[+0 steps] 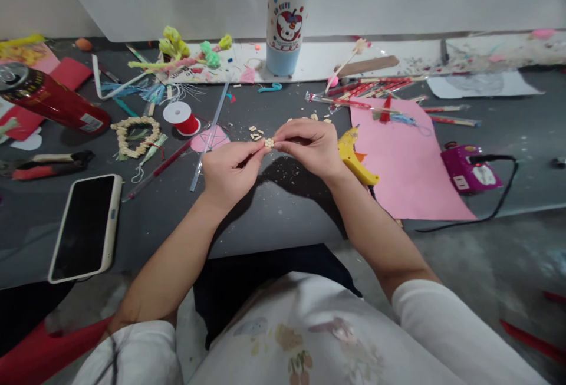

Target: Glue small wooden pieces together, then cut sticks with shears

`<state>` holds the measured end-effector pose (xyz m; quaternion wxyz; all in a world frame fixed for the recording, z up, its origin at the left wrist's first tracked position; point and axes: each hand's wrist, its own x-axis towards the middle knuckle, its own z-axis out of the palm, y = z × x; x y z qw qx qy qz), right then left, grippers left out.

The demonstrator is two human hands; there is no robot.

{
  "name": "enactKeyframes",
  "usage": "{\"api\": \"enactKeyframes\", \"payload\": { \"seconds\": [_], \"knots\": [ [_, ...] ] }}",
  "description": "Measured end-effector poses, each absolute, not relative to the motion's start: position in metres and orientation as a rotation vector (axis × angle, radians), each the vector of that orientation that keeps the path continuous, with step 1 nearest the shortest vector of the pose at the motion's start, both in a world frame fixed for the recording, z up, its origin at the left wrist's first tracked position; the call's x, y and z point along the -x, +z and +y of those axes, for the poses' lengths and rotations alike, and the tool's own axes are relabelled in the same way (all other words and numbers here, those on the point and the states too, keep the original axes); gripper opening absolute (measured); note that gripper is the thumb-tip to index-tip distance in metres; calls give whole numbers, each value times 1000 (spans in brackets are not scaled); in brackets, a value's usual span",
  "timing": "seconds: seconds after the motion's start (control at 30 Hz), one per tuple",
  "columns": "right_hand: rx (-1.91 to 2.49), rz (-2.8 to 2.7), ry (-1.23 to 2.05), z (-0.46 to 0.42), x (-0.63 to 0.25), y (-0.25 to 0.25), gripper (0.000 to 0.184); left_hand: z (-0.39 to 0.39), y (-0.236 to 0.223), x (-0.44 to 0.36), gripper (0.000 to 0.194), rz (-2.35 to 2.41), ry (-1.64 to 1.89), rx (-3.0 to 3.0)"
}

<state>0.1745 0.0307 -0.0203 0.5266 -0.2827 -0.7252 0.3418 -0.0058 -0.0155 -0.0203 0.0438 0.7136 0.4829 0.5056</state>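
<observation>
Between my two hands is a small cluster of cut wooden stick pieces (269,143), pale and flower-like, with round ends facing me. My left hand (232,170) pinches it from the left with thumb and forefinger. From the right, the fingertips of my right hand (312,143) grip its other side. Loose cut stick pieces (255,133) lie on the grey table (247,229) just behind the cluster. Beside my right wrist rests a yellow hot glue gun (354,158), its nozzle hidden from me.
A drink bottle (285,25) stands at the back. Pink paper (407,167) and a purple power box (471,167) with a cord lie right. Leftward are a phone (86,226), a red ribbon spool (186,119), a clear glue stick (211,134), pliers (48,165) and a red can (50,99).
</observation>
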Motion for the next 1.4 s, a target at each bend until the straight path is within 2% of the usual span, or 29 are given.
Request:
{"api": "enactKeyframes", "payload": {
  "seconds": [0.2,0.4,0.63,1.0,1.17,1.4],
  "knots": [
    [652,-1754,789,30,-176,-17,15,-15,-21,5,13,1488,1554,-2158],
    [700,-1774,818,29,-177,-14,25,-15,-18,6,13,1448,1565,-2191],
    [660,-1810,823,31,-177,-16,24,-15,-18,7,14,1436,1505,-2231],
    [1004,-1912,1080,32,-170,-23,25,-8,-11,11,24,1727,866,-2224],
    [1114,-2070,897,33,-180,-15,19,-10,-8,9,25,1771,704,-2214],
    [1605,-1944,226,51,-218,-8,19,-10,-7,10,26,1887,676,-2196]
  ]
}}
